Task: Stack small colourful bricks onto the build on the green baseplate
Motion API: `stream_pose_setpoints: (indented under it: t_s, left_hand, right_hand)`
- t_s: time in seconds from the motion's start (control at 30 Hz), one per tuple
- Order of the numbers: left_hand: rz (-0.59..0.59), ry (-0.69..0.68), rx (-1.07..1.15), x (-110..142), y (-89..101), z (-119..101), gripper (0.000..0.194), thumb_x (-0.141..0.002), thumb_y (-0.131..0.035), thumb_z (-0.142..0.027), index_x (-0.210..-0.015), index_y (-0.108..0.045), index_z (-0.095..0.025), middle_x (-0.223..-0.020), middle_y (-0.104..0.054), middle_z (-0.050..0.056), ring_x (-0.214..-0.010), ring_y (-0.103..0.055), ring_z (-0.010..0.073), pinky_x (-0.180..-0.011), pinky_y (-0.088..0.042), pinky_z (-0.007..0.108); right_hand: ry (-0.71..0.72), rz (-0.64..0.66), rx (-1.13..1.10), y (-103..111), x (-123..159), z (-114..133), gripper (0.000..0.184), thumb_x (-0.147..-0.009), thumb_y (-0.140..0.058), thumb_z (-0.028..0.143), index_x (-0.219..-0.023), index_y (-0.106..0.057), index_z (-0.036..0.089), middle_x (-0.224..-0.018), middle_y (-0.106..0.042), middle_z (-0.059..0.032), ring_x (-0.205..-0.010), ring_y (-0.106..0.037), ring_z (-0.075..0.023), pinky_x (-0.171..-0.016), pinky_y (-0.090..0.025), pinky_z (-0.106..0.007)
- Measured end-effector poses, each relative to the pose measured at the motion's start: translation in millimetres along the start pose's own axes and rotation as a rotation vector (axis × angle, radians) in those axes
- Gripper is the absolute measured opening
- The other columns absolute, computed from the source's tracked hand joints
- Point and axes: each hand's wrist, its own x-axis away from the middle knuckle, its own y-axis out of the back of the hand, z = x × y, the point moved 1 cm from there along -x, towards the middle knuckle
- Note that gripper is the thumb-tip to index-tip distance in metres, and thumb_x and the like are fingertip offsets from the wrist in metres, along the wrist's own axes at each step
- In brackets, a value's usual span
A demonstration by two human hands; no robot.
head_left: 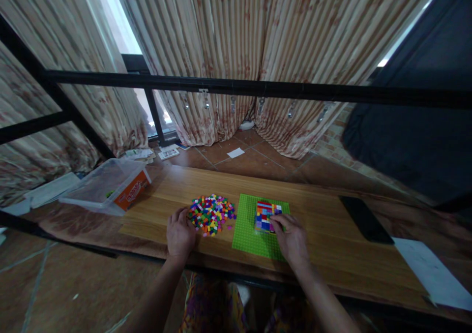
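A pile of small colourful toy bricks [212,215] lies loose on a wooden board. My left hand [180,233] rests at the pile's left edge, its fingers loosely bent and apart, with nothing visible in them. Right of the pile is a green studded baseplate [245,229]. On it stands a low block of joined bricks [263,215] in red, blue, white, orange and purple. Thumb and forefinger of my right hand [293,239] are pinched together at the block's right side. They appear to be on a small brick, largely hidden by the fingertips.
A clear plastic box [106,183] with an orange label stands at the board's left end. On the right are a black phone [365,218] and a white paper sheet [433,271]. Beyond the wooden board [317,205], a black metal rail [228,85] crosses before striped curtains.
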Motion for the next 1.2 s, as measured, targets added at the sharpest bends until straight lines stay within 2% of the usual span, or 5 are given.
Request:
stream_pose_setpoints:
  t_s: [0.3,0.6,0.9,1.2]
  left_hand:
    - [0.018,0.006,-0.013,-0.4,1.5,-1.7,0.032,-0.084,-0.042,-0.015,-0.107,-0.064,-0.013,-0.109,-0.063,0.012,-0.105,-0.054,0.0269,-0.094,-0.044,0.038]
    - [0.022,0.011,-0.022,-0.7,3.2,-3.3,0.033,-0.084,-0.041,-0.014,-0.108,-0.064,-0.013,-0.11,-0.063,0.012,-0.103,-0.055,0.0263,-0.093,-0.045,0.038]
    - [0.041,0.038,-0.022,-1.0,3.8,-4.3,0.032,-0.084,-0.041,-0.015,-0.107,-0.064,-0.013,-0.112,-0.063,0.011,-0.106,-0.054,0.0262,-0.095,-0.044,0.036]
    - [0.018,0.002,-0.029,-0.8,-0.2,0.2,0.032,-0.084,-0.041,-0.015,-0.107,-0.064,-0.013,-0.11,-0.063,0.012,-0.103,-0.055,0.0262,-0.094,-0.045,0.037]
  right_hand:
    - [0.072,0.023,0.051,-4.7,6.7,2.6,0.03,-0.094,-0.042,0.027,-0.097,-0.072,0.023,-0.098,-0.068,-0.0067,-0.09,-0.061,-0.02,-0.082,-0.05,-0.035]
    - [0.094,-0.038,0.06,-6.7,12.0,0.6,0.029,-0.095,-0.043,0.026,-0.097,-0.071,0.02,-0.098,-0.069,-0.0082,-0.091,-0.061,-0.0203,-0.083,-0.051,-0.036]
    - [0.099,-0.054,0.067,-8.1,9.7,-0.1,0.029,-0.094,-0.042,0.024,-0.096,-0.071,0.021,-0.096,-0.069,-0.0082,-0.09,-0.061,-0.0206,-0.082,-0.051,-0.036]
    - [0.055,-0.05,0.028,-8.0,9.9,3.4,0.031,-0.094,-0.042,0.026,-0.095,-0.072,0.02,-0.097,-0.068,-0.0093,-0.091,-0.06,-0.0212,-0.082,-0.05,-0.036]
